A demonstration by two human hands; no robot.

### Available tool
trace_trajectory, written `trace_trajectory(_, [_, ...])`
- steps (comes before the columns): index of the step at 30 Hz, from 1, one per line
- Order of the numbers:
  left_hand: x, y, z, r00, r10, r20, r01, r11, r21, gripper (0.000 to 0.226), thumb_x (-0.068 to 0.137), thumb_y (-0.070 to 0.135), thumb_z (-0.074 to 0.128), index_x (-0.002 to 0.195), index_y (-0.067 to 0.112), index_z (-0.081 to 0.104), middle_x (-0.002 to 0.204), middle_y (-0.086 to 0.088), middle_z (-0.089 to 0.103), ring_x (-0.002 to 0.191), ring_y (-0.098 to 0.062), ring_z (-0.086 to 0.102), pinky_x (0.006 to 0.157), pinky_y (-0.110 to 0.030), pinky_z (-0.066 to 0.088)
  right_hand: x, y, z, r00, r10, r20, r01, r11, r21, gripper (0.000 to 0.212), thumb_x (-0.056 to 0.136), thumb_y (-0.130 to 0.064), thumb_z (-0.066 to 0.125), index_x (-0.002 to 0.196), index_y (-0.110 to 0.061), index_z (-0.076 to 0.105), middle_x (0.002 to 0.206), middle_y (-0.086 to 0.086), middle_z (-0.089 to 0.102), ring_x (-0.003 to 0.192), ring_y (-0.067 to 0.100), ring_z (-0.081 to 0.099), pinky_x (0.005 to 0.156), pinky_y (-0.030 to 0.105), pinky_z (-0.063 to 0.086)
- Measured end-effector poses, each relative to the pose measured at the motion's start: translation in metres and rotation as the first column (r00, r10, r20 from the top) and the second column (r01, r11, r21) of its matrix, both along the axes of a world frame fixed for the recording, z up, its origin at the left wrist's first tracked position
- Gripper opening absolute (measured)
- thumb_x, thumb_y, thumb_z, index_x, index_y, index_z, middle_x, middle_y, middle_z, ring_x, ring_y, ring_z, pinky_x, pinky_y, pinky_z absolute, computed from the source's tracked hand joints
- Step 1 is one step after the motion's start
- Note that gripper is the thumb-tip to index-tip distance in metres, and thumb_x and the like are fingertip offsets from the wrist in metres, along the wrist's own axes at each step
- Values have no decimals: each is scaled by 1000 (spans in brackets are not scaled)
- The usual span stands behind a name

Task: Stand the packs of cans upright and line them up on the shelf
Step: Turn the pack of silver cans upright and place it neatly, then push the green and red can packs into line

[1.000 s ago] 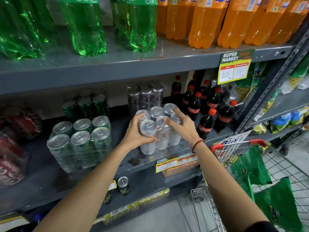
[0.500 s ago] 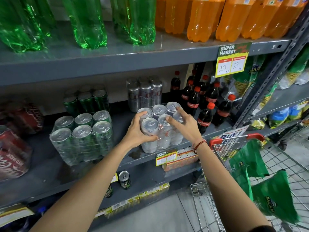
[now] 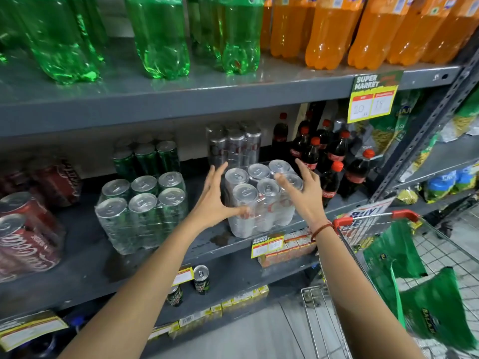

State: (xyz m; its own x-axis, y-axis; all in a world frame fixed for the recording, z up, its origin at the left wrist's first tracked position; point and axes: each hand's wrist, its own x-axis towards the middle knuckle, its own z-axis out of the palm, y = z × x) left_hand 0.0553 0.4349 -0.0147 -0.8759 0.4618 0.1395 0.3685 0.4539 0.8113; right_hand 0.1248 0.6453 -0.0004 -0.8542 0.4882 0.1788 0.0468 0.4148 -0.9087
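A shrink-wrapped pack of silver cans [image 3: 261,200] stands upright near the front edge of the grey middle shelf [image 3: 85,270]. My left hand [image 3: 212,200] hovers just left of it with fingers spread, the thumb close to the wrap. My right hand [image 3: 302,193] is spread just right of it, fingertips over the can tops. Neither hand grips the pack. A pack of green cans [image 3: 141,211] stands upright to the left. Further left a red cola can pack [image 3: 24,237] lies on its side. More can packs stand behind, green [image 3: 147,158] and silver [image 3: 234,145].
Small cola bottles [image 3: 329,161] crowd the shelf right of the silver pack. Large green and orange bottles fill the top shelf. A wire trolley [image 3: 375,218] with green bags stands at lower right. Two loose cans [image 3: 201,278] sit on the lower shelf. A wet patch lies by the pack.
Both hands have let go of the silver pack and opened, pulling slightly away from its sides. The pack stays upright in the same spot.
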Motion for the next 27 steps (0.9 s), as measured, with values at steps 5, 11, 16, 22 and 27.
trace_trajectory(5, [5, -84, 43, 951, 297, -82, -249, 898, 363, 66, 75, 29, 73, 132, 24, 42, 145, 0, 37, 132, -12, 37, 95, -26, 47, -1, -46, 32, 963, -50, -265, 63, 997, 44, 60, 81, -43, 67, 135, -24, 47, 137, 0, 37, 121, 3, 36, 93, 2, 28])
trace_trajectory(11, [6, -175, 38, 790, 600, -124, -548, 783, 295, 51, 82, 33, 67, 128, 16, 52, 126, 3, 48, 120, -8, 45, 96, -26, 40, -32, -137, 28, 946, 279, -163, -237, 943, 234, 70, 75, -51, 69, 134, -21, 46, 140, 9, 36, 133, 21, 35, 112, 34, 31])
trace_trajectory(16, [-1, -204, 3, 879, 478, 3, -477, 878, 43, 73, 77, 42, 68, 140, 23, 37, 148, -8, 35, 138, -24, 31, 109, -38, 29, -60, -188, -7, 820, 518, 245, -569, 785, 244, 103, 63, -52, 80, 146, -32, 23, 157, 13, 6, 147, 30, 6, 117, 48, 22])
trace_trajectory(22, [0, -211, -14, 925, 328, 192, -324, 945, -55, 115, 49, 46, 86, 145, 37, 22, 150, 4, 36, 136, -18, 36, 111, -42, 33, -78, -205, -18, 738, 525, 424, -641, 742, 197, 113, 58, -39, 87, 148, -36, 18, 160, 17, 4, 147, 32, -6, 117, 43, 16])
trace_trajectory(27, [2, -210, -15, 931, 352, 94, -338, 931, -137, 112, 55, 33, 87, 145, 34, 20, 148, -3, 40, 137, -25, 35, 112, -45, 31, -76, -202, -18, 760, 502, 412, -620, 751, 229, 110, 58, -34, 88, 147, -34, 23, 149, 7, 41, 144, 33, 19, 117, 43, 20])
